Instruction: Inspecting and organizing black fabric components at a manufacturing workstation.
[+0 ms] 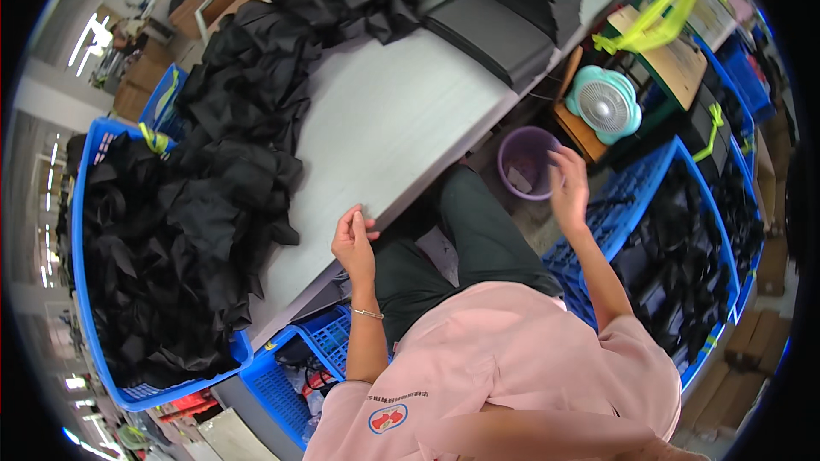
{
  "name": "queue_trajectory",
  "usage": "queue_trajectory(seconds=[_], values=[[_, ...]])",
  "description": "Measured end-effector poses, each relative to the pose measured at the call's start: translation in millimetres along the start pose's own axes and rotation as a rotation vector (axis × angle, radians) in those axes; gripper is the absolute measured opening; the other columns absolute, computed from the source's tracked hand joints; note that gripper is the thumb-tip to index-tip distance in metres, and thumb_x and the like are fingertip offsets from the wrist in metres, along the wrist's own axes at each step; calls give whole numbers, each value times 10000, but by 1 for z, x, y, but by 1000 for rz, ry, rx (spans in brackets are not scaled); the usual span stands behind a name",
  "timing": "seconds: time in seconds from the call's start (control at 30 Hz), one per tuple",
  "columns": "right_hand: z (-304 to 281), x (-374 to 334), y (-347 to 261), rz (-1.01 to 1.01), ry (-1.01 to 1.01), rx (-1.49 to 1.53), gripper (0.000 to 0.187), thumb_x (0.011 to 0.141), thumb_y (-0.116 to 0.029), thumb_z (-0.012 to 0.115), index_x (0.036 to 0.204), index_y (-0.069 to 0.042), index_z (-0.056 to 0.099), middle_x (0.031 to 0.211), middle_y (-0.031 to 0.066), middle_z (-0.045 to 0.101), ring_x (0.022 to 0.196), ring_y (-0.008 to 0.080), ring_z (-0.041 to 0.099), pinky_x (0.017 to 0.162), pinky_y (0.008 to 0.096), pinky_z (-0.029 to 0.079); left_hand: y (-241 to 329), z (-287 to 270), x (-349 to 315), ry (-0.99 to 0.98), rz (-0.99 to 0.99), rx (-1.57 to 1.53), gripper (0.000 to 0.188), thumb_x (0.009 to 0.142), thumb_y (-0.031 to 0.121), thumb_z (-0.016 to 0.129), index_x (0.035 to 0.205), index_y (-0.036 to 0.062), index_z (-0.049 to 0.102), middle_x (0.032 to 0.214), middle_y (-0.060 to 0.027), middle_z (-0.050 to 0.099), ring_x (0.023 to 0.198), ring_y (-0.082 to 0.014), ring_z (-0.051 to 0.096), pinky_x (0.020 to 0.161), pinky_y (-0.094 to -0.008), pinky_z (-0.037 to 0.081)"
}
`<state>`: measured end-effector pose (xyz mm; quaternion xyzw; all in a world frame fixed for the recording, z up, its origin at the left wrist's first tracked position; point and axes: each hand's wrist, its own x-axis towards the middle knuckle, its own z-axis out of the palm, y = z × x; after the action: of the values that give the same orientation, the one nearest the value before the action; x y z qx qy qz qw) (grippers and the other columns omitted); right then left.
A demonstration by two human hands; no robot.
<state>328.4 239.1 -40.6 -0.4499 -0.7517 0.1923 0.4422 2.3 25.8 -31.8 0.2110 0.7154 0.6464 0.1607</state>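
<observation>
My left hand (353, 242) hovers over the front edge of the pale grey table (401, 111), fingers loosely bent and a little apart, with nothing visible in it. To the right, my right hand (570, 190) is raised beside the rim of a purple bucket (511, 147). Its fingers are parted and slightly blurred, and nothing shows between them. Crumpled black fabric pieces (248, 111) are heaped along the table's left side. Flat stacks of dark grey pieces (491, 34) lie at the table's far right end.
A blue crate (83, 248) full of black fabric stands at the left. Another blue crate (726, 243) with black pieces is at the right. A turquoise fan (605, 104) sits on a wooden stool (581, 132) behind the bucket. A further blue basket (282, 393) is below the table.
</observation>
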Motion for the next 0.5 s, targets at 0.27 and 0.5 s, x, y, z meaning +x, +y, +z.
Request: queue_trajectory(seconds=[0.27,0.5], values=[[246,154,-84,-502,-210,15,264,866,-106,668,1117,-25,653,1285,207,591,1194,388,561,1008,458,451,-6,-3,2,-58,-149,-83,225,996,76,580,1202,20,652,1052,-62,675,812,-105,669,627,-238,590],[321,146,-164,-560,-594,294,249,848,-179,724,1044,-31,682,1068,113,669,966,347,625,828,401,507,-1,-2,-1,-98,-141,-113,220,983,75,600,1190,25,658,1220,-49,626,851,-101,652,646,-236,585]])
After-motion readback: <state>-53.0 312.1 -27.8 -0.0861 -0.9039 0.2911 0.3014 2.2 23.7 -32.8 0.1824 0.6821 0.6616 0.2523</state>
